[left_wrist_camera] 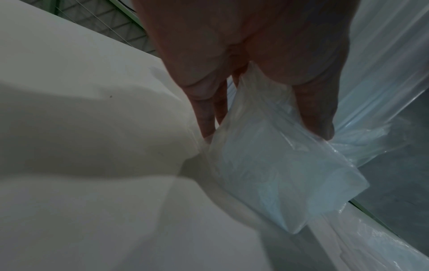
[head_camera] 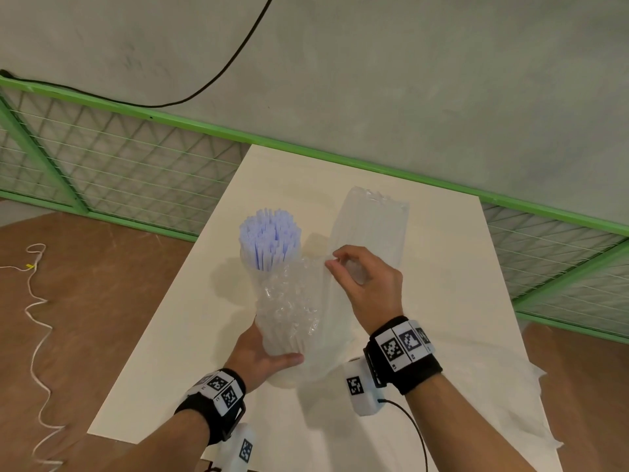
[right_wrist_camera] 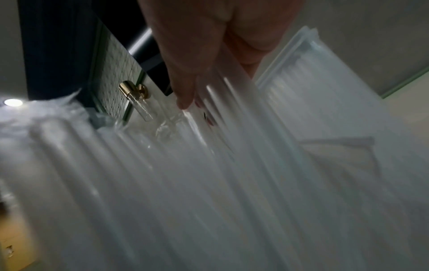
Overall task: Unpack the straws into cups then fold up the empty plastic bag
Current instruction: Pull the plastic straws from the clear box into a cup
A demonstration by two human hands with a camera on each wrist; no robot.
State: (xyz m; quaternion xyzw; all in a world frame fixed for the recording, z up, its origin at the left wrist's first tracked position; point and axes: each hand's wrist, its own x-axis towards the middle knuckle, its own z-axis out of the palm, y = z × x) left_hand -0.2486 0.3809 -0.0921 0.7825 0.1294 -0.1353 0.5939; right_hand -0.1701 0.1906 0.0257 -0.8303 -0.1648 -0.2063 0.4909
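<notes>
Straw bundle [head_camera: 270, 238] is held upright above the table [head_camera: 163, 352], gripped low by the left hand [head_camera: 262, 357] through the plastic bag [head_camera: 289, 301]. Bag edge is pinched by the right hand [head_camera: 366, 284].

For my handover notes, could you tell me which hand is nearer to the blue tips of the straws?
Right. The right hand is beside the straw tips, pinching plastic film; the left hand grips the bundle's bottom end.
</notes>
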